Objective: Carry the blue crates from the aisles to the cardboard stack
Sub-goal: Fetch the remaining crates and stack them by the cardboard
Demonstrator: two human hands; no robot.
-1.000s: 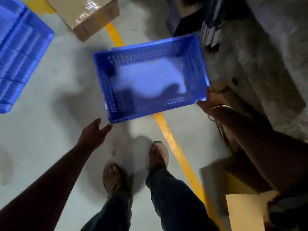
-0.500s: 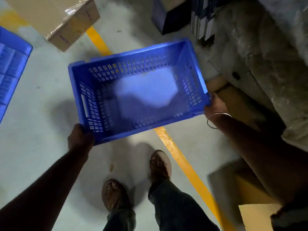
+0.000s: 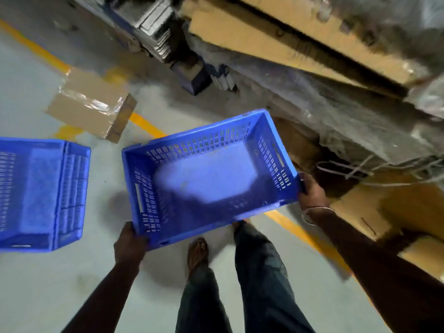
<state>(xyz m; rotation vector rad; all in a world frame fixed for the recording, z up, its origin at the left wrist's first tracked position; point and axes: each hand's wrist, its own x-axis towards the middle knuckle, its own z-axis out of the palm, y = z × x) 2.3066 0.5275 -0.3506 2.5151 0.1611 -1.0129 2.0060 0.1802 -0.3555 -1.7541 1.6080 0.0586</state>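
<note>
While both hands now grip the blue crate [image 3: 206, 179], another crate [image 3: 40, 193] reappears left.

Empty blue slotted crate [image 3: 209, 179] held tilted above the floor; second blue crate [image 3: 40, 195] grounded at left.

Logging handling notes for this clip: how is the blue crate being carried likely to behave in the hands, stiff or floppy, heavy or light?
The blue crate probably stays stiff: its rim looks straight though only the left hand and right hand support it, at opposite corners. It is likely light, being empty with slotted walls. Held tilted by corners, it might twist or slip if bumped.
</note>
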